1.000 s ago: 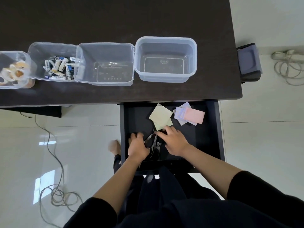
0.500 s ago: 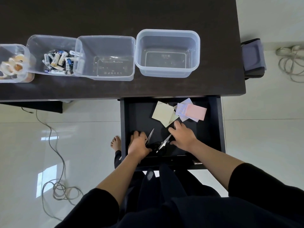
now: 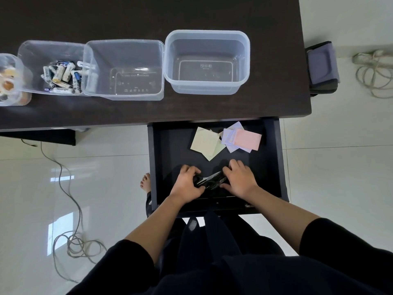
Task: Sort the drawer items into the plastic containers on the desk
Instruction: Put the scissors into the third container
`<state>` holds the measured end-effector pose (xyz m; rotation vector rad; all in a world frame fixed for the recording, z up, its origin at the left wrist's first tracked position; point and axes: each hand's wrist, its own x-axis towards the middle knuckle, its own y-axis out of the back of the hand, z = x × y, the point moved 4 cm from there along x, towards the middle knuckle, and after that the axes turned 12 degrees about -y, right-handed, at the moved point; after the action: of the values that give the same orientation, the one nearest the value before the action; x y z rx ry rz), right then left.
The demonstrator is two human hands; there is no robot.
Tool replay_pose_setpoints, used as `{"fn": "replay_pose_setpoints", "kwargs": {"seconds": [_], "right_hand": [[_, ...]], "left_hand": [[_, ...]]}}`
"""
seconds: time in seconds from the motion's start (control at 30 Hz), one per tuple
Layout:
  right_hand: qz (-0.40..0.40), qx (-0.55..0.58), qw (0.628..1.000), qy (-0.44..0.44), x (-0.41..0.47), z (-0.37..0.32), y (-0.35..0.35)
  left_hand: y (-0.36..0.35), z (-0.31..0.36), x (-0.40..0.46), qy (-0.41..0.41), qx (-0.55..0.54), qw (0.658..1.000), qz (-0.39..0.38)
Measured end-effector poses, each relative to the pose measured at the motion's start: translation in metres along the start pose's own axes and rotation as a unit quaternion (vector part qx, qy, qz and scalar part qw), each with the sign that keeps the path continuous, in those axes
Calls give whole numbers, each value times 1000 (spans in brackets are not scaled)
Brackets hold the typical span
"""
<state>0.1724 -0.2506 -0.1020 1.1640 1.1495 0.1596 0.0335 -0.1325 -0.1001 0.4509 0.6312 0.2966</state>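
The black drawer is pulled out under the desk edge. Near its front, my left hand and my right hand both curl round black-handled scissors, whose blades show between them. How many pairs lie there I cannot tell. At the drawer's back lie yellow sticky notes, purple notes and pink notes. On the desk stand two bare clear containers, one with batteries and one with tape rolls.
The dark desk fills the top of the view. A grey cushioned thing sits beside its right edge. Cables lie coiled on the white floor at left and top right. A bare foot shows left of the drawer.
Both hands drew the scissors together near the drawer's front; the blades that pointed apart half a second ago now lie between my hands. The view shifted slightly.
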Motion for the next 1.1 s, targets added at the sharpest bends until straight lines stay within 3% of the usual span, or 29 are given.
{"fn": "replay_pose_setpoints", "kwargs": {"seconds": [0.1,0.2,0.4,0.67,1.1], "right_hand": [[24,3,1000,-6,-1,0,2],[43,13,999,-19,-2,1,5],[16,42,999,-29,-2,4,5],[-2,94,995,-19,-3,12,5],[71,184,980,-3,-23,22,35]], "left_hand": [[-5,8,0,28,116,993,5],[-10,14,-4,119,185,975,24],[-15,9,-4,136,80,986,45],[-6,8,-7,97,49,993,49],[13,22,-15,77,-191,975,80]]}}
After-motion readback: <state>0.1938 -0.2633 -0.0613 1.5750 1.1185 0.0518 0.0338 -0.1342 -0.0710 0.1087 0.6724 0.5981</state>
